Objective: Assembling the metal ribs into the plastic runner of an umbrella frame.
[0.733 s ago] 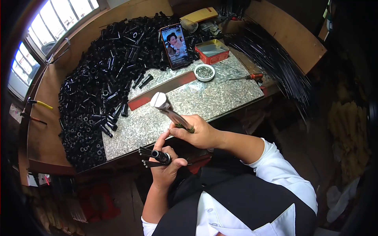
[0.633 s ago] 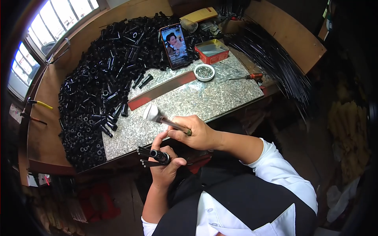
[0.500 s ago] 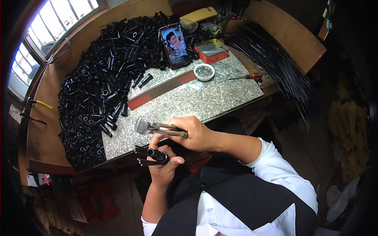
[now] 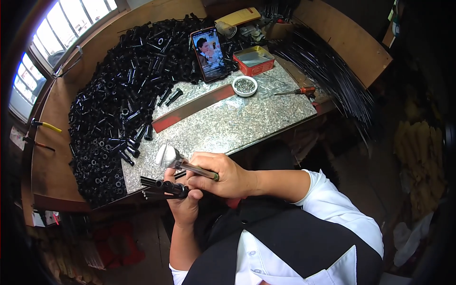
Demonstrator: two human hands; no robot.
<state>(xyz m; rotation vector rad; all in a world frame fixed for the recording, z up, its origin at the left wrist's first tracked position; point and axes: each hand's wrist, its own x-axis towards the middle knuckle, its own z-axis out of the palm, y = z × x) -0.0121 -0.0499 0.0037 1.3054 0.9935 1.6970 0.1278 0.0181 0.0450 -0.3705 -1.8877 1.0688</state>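
Gripping a black tube fitting (image 4: 168, 188) at the tabletop (image 4: 228, 126) edge, the left hand (image 4: 183, 205) sits right under the hammer (image 4: 167, 156) the right hand (image 4: 225, 175) clasps; a glancing strike could hit fingers.

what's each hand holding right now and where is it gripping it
The right hand holds a hammer by its handle, just behind the head. The left hand grips a black part around its middle, at the bench edge.

A speckled grey slab (image 4: 237, 121) carries glossy black tubes (image 4: 118, 109), a red tin (image 4: 256, 66) and a white bowl (image 4: 245, 86).
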